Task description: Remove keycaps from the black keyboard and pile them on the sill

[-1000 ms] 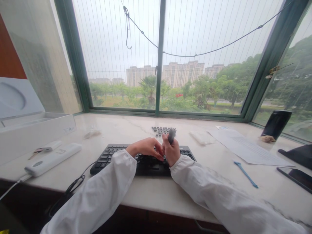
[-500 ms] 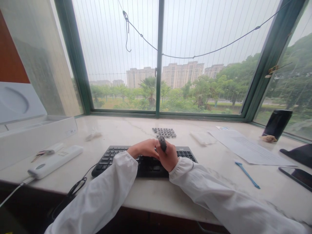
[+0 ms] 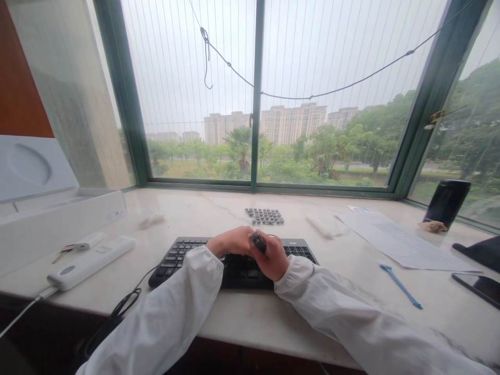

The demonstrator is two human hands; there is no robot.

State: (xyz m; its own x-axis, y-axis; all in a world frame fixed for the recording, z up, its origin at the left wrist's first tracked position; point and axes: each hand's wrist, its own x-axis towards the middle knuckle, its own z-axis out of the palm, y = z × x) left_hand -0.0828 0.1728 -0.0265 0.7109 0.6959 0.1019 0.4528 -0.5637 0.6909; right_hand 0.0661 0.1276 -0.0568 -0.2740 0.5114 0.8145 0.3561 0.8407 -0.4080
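Hands (image 3: 276,259) together; over keyboard (image 3: 176,257).

An indoor window-side workspace, home or office unclear: a keyboard (image 3: 244,277) and printed sheet (image 3: 394,242) on a pale desk (image 3: 242,323) below a green-framed window (image 3: 258,99) facing trees (image 3: 322,151).

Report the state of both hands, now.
Left hand: over the keyboard, fingertips hidden; open or closed cannot be told.
Right hand: closed around a dark tool handle.

The left hand (image 3: 236,241) arches beside the curled right hand (image 3: 274,259).
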